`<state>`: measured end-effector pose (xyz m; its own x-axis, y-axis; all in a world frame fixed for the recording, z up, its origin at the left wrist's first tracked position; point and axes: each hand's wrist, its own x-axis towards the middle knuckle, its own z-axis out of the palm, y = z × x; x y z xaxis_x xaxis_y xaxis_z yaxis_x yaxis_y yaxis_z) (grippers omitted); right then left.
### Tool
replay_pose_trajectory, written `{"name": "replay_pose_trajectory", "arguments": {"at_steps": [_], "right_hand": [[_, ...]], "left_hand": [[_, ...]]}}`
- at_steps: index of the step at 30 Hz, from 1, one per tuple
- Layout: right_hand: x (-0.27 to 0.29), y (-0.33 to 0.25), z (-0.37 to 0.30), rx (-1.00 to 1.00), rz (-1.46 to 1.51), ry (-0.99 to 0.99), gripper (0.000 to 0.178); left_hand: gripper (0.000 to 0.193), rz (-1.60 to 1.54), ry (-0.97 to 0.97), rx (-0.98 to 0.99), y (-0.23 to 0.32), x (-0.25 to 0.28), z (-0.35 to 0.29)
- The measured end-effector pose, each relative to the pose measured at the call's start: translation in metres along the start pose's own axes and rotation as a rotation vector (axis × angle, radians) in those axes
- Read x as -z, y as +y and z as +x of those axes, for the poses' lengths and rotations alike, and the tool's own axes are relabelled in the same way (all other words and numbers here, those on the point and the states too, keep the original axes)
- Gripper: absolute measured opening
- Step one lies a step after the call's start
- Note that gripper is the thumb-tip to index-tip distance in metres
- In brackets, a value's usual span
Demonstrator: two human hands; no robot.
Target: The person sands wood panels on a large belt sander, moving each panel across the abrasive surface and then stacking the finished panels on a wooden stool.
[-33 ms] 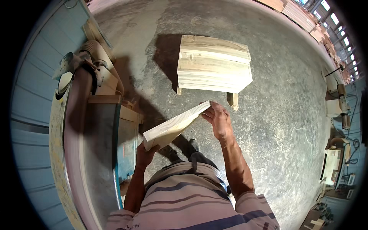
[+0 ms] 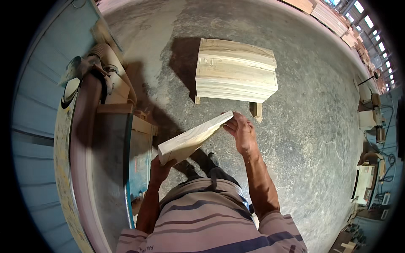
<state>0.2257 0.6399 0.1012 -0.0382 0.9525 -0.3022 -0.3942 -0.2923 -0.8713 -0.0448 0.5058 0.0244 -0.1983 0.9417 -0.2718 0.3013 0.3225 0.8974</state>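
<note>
Wooden board [image 2: 192,135], left hand [image 2: 159,170] partly behind

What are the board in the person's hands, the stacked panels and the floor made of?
Board: wood, apparently unvarnished; pale, with streaky grain. Stacked panels: likely similar wood, also raw-looking; grain and carved grooves show. Floor: probably bare concrete, being gray, mottled and worn.

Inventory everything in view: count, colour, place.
held board: one, pale wood, between both hands
board stack: one, pale wood, ahead on supports
supports: two visible, wooden, under the stack
belt machine: one, brownish belt, left
wall panels: several, blue-grey, far left
lumber piles: several, pale, far upper right
equipment: several pieces, mixed colours, right edge
floor: one, grey, centre
striped shirt: one, pinkish-grey, bottom
left hand: one, bare, board's left end
right hand: one, bare, board's right end
</note>
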Motion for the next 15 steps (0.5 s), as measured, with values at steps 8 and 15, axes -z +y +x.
{"name": "replay_pose_trajectory", "arguments": {"at_steps": [8, 15], "right_hand": [[-0.038, -0.041, -0.056, 0.833, -0.695, 0.048, 0.032], [-0.074, -0.02, -0.072, 1.116, -1.136, -0.398, 0.049]], "left_hand": [[0.037, -0.107, -0.031, -0.006, -0.008, -0.009, 0.006], [0.037, -0.168, -0.045, 0.026, 0.003, -0.013, 0.001]]}}
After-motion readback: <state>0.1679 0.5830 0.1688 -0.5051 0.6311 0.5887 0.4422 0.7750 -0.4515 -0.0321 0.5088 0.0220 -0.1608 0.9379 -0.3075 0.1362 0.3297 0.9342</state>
